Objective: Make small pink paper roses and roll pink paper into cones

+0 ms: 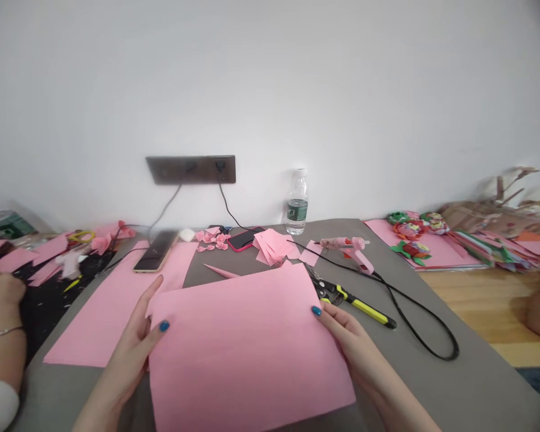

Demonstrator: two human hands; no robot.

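Observation:
Between my two hands a sheet of pink paper is held up above the grey table, tilted toward me. My left hand grips its left edge, thumb in front and fingers partly behind it. On the right edge, my right hand pinches the sheet, thumb on the front face. Behind the sheet lie yellow-and-black pliers, partly covered by it. Left of it, more pink sheets lie flat with a phone on top. A pile of small pink paper pieces sits beyond the sheet.
A pink glue gun with a looping black cable lies right of centre. A water bottle stands by the wall. Small paper flowers and a red-edged phone lie at the back. Another person's arm is at left; colourful flowers sit right.

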